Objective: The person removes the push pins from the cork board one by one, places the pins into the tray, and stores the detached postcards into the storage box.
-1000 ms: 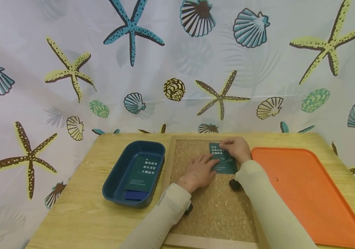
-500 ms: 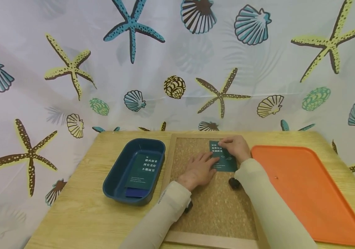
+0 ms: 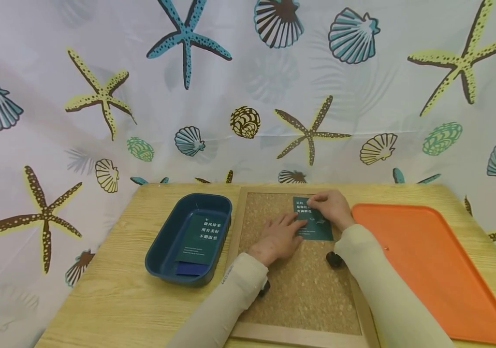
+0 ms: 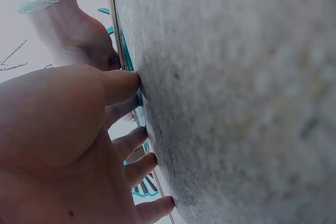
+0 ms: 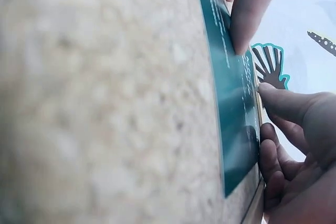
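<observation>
Seen from the head camera: a cork board (image 3: 300, 290) in a pale wooden frame, flat on a wooden table (image 3: 113, 299), between a blue tub (image 3: 161, 251) and an orange tray (image 3: 426, 261). On the upper part of the cork, near its far edge, lay a green card (image 3: 315, 231) printed with white characters.

Left hand (image 3: 279, 237): laid palm down on the cork, fingers nearly straight and spread, tips resting on the card's left edge. Gripped nothing. In the left wrist view, fingertips (image 4: 126, 85) pressed flat against the board's surface.

Right hand (image 3: 332, 208): set over the card's upper right corner, fingers (image 5: 281, 103) bent, tips touching the top edge of the card. Thumb and forefinger close together there; could not tell whether anything small was pinched between them. In the right wrist view, the card (image 5: 231, 103) lay flush against the cork, one fingertip of the other hand bearing on its face.

In the tub, a second green card (image 3: 200, 239) leaned against the wall, a smaller dark blue piece (image 3: 189, 268) at its foot. One tiny object (image 3: 386, 249) on the tray, too small to identify. Behind the table, a white curtain (image 3: 248, 87) patterned with starfish and shells.
</observation>
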`<state>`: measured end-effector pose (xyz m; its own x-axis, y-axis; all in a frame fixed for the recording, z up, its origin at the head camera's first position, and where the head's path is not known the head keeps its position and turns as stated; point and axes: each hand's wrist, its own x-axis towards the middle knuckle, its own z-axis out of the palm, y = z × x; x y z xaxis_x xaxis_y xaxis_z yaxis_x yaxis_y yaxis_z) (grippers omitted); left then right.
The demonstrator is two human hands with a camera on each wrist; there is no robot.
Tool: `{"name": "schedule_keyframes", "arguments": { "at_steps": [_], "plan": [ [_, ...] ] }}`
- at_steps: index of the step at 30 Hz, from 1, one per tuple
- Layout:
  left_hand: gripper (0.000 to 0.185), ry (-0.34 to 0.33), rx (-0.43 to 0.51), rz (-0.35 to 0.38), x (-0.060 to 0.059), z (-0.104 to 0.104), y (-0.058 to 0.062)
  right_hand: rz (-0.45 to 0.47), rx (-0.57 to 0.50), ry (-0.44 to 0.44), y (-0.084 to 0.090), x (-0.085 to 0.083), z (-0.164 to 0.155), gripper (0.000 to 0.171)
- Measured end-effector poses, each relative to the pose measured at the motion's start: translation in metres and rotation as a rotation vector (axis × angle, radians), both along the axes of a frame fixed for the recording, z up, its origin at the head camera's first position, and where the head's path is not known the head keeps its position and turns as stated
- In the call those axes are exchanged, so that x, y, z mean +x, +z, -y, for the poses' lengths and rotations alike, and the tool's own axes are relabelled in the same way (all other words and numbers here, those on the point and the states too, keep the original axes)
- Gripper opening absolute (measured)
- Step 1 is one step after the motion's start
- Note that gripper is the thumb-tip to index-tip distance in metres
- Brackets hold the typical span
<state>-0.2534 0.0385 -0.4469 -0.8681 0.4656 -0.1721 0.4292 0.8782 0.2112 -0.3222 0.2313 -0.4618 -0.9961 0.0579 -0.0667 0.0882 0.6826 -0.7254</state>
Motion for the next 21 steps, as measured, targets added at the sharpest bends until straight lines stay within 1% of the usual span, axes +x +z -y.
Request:
{"name": "schedule_keyframes", "arguments": {
  "at_steps": [2,8,9,15,21],
  "plan": [
    [0.051,0.0,-0.001,-0.004,0.0,0.0,0.001,-0.013,0.004,0.012,0.001,0.001,-0.001,0.031],
    [0.051,-0.003,0.006,0.004,0.001,0.001,0.002,-0.094,0.07,0.086,0.006,0.007,-0.003,0.023],
    [0.051,-0.005,0.006,0.003,0.0,0.001,0.002,-0.098,0.068,0.094,0.007,0.008,-0.004,0.022],
    [0.051,-0.019,0.0,-0.011,0.0,0.002,0.002,-0.068,0.036,0.105,0.014,0.014,-0.006,0.021],
    [0.051,-0.018,-0.003,-0.011,0.002,0.001,0.003,-0.059,0.052,0.112,0.022,0.024,-0.006,0.021]
  ]
}}
